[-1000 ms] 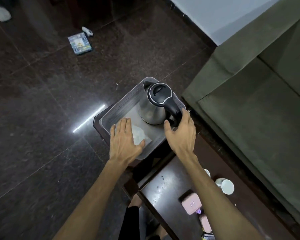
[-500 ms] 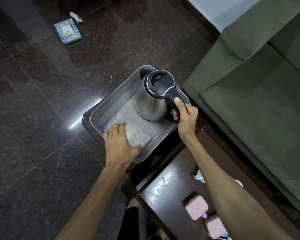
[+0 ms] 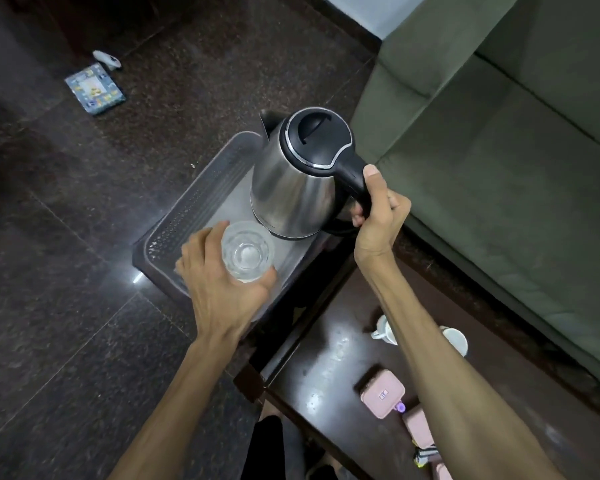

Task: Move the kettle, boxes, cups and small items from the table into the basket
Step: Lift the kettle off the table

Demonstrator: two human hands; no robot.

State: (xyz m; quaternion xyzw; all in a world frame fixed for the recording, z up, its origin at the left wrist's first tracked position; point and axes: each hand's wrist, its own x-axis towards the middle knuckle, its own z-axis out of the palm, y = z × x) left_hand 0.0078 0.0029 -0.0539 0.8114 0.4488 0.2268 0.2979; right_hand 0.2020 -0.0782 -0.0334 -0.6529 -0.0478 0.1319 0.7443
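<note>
Right hand [image 3: 378, 220]: closed around the black handle of the steel kettle [image 3: 293, 188].
Left hand [image 3: 222, 282]: wrapped around a clear glass [image 3: 246, 251], mouth up.
Kettle: over the far end of the grey basket [image 3: 187, 216], tilted.
Surface [image 3: 326, 368]: dark, with two white cups [image 3: 454, 341] and pink boxes [image 3: 381, 393] near the right forearm.

Right hand [image 3: 378, 216] gripping kettle [image 3: 291, 188] handle over basket [image 3: 187, 216], left hand [image 3: 219, 282] holding clear glass [image 3: 246, 251]
</note>
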